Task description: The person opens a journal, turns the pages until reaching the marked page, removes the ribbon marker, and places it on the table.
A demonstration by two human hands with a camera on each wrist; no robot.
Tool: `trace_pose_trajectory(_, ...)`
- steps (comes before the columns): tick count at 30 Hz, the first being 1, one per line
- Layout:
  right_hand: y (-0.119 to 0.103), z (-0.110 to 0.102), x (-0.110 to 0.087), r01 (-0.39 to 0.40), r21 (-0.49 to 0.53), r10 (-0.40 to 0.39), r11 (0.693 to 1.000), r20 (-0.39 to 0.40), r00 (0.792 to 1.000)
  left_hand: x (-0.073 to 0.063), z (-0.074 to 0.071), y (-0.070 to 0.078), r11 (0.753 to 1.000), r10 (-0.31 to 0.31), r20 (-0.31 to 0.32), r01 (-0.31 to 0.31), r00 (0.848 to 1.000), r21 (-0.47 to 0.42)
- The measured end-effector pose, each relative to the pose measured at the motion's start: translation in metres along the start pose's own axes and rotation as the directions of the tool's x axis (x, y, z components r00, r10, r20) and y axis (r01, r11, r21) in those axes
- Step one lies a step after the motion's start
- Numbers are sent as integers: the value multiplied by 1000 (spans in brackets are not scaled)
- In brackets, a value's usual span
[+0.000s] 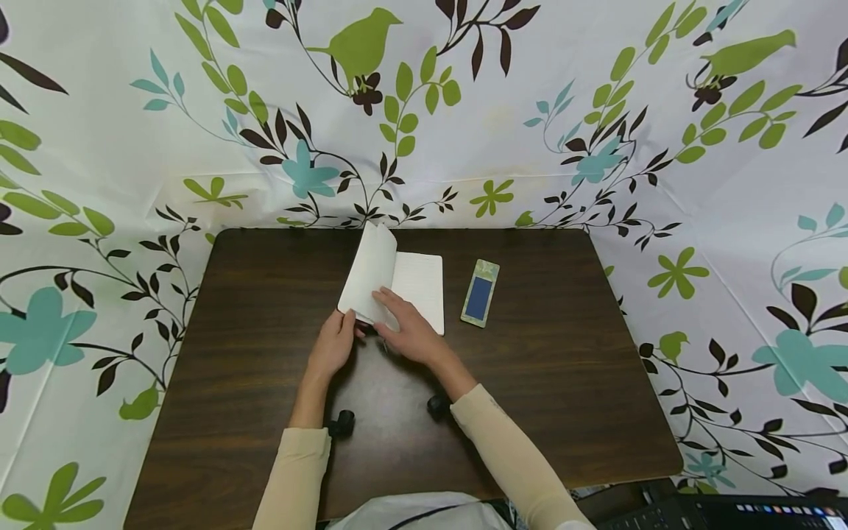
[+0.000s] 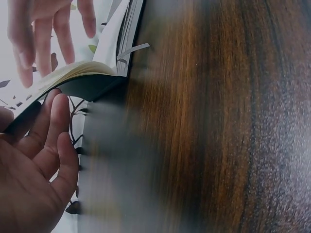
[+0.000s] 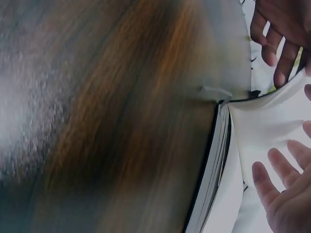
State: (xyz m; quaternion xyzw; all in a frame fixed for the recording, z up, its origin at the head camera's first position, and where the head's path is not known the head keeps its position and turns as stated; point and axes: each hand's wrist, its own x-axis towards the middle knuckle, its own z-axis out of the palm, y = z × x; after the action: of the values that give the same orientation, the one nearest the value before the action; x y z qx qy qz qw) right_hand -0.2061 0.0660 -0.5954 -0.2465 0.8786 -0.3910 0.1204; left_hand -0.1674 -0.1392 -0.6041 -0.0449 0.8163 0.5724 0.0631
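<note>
An open notebook (image 1: 419, 287) with blank-looking white pages and a dark cover lies near the middle of the table, its left side lifted off the surface. My left hand (image 1: 331, 343) grips the lower left edge of that raised cover, fingers underneath, as the left wrist view shows. Over the left page is my right hand (image 1: 412, 330), its fingers spread and fairly straight; in the right wrist view the fingers (image 3: 277, 167) are near or on the page, and contact is hard to tell. A thin ribbon bookmark (image 2: 133, 50) sticks out from the spine.
Right of the notebook lies a slim pale-green patterned rectangular item (image 1: 481, 293) with a dark blue panel. Both stand on a brown wood-grain table (image 1: 550, 383). A laptop (image 1: 748, 513) shows at the bottom right. Leaf-and-bird patterned cloth (image 1: 503, 140) hangs behind the table.
</note>
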Motion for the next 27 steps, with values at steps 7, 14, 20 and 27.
trace_pose_trajectory(7,-7,8,0,63,-45,-61,997,37,997,-1,1,1,1000,-5,9,5,1000,-8)
trace_pose_trajectory(14,-8,13,-4,80,-74,-77,994,39,996,-1,1,2,1000,-8,3,8,1000,-18)
trace_pose_trajectory(20,-6,12,-5,81,-79,-78,994,34,996,0,5,3,1000,-1,-85,3,996,20)
trace_pose_trajectory(27,-3,11,-6,88,-104,-85,991,25,996,-2,8,11,998,-51,-169,54,984,16)
